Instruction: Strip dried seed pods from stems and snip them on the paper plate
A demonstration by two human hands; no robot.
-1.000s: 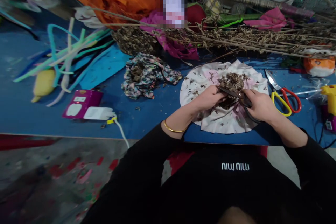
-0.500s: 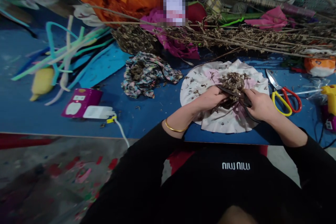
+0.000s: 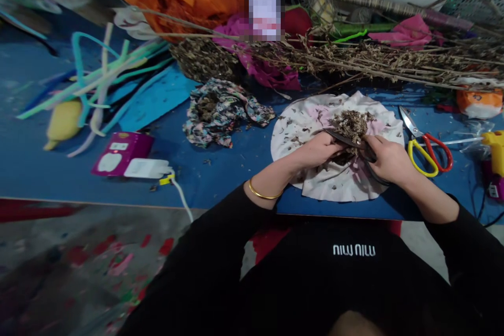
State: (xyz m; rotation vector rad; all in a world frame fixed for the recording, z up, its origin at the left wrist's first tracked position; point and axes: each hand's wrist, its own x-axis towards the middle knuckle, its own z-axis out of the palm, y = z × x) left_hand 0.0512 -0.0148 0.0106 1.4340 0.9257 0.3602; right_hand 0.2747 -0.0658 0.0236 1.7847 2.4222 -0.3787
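The right hand [image 3: 389, 158] is clamped on the dark scissors [image 3: 346, 140]; the left hand [image 3: 318, 149] curls beside the blades, its exact grip hidden. A slipping blade could nick it. Just beyond, dried leaves [image 3: 352, 124] sit heaped over the white cloth [image 3: 331, 189]; tugging that could scatter them
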